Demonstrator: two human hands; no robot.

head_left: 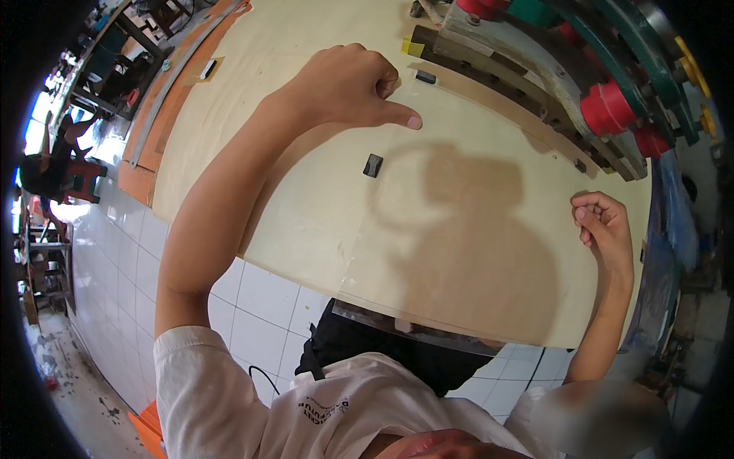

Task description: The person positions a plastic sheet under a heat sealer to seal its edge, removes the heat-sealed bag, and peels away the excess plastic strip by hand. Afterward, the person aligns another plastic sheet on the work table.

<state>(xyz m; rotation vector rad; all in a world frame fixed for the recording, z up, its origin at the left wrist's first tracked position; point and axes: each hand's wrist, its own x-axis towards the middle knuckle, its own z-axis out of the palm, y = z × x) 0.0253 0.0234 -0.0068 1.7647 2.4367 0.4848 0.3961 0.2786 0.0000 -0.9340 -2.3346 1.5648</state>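
My left hand (352,86) is over the upper middle of a pale yellow sheet-covered table (306,222), its fingers curled in and its thumb stretched out to the right. Nothing shows between its fingers. A small black block (372,165) lies on the sheet below that thumb. Another dark block (426,77) lies to the right of the hand, beside the long metal frame. At the table's right side, my right hand (604,222) has its fingers bent and its thumb against them, with no object visible in it. A small dark piece (580,166) lies just above it.
A machine frame (527,84) with red knobs (608,109) and green curved parts spans the upper right. An orange board with a metal strip (180,84) lies along the left edge. Clear plastic (673,206) hangs at the right. A red stool (86,180) stands on the tiled floor.
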